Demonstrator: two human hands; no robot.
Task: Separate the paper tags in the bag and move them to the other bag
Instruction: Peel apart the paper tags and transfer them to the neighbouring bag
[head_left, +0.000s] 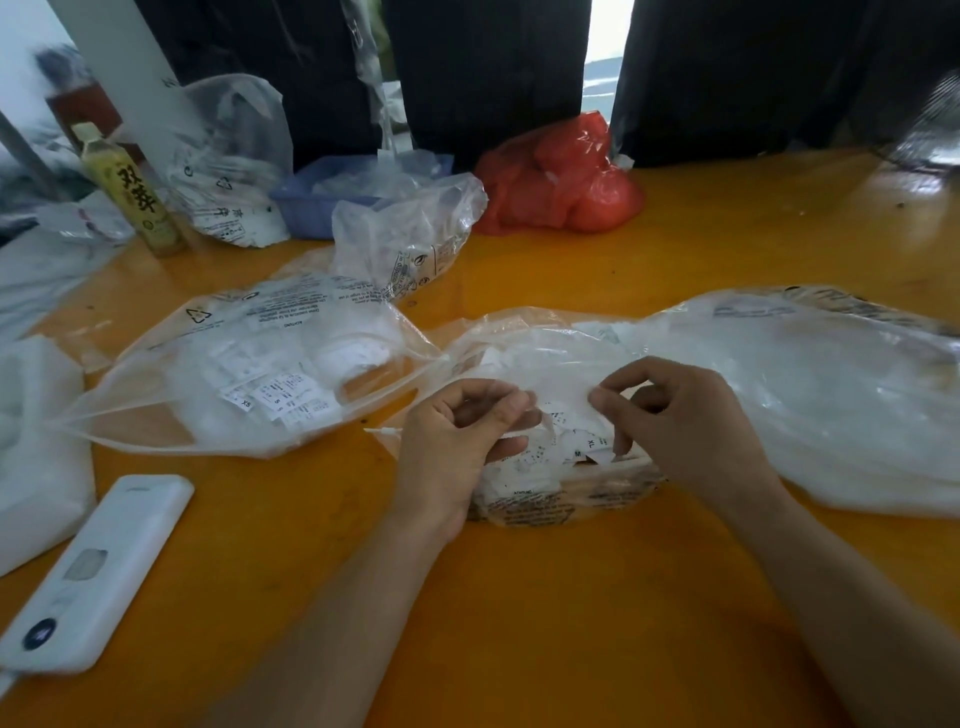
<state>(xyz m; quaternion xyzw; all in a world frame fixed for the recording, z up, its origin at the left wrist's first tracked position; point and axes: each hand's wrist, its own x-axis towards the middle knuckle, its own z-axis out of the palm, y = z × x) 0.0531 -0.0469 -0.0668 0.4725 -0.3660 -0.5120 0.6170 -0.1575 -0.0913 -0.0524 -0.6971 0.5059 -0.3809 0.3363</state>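
Pinching at paper tags (558, 447) over the mouth of the near bag (550, 499), both hands work close together at the desk's (571, 597) centre. Left hand (457, 441) has fingers curled, thumb and forefinger closed on what looks like a thin tag strip or the film edge; can't tell which. Right hand (675, 410) fingers curled narrow too, tips nipping a tag edge near the "XL" and "M" prints. Tags sit heaped in this bag, touching each other, some likely stuck in strips. Other bag (249, 374) lies just left, mouth facing the hands, already holding loose tags marked "XS" and "S".

Judgement: separation step, transfer not yet started for this piece. To do it well: keep left grip steady as anchor, pull right hand sideways along the perforation, not upward, so the tag doesn't rip across print. Avoid catching bag film in the pinch. Then slide 1 freed tag straight left into the open mouth.
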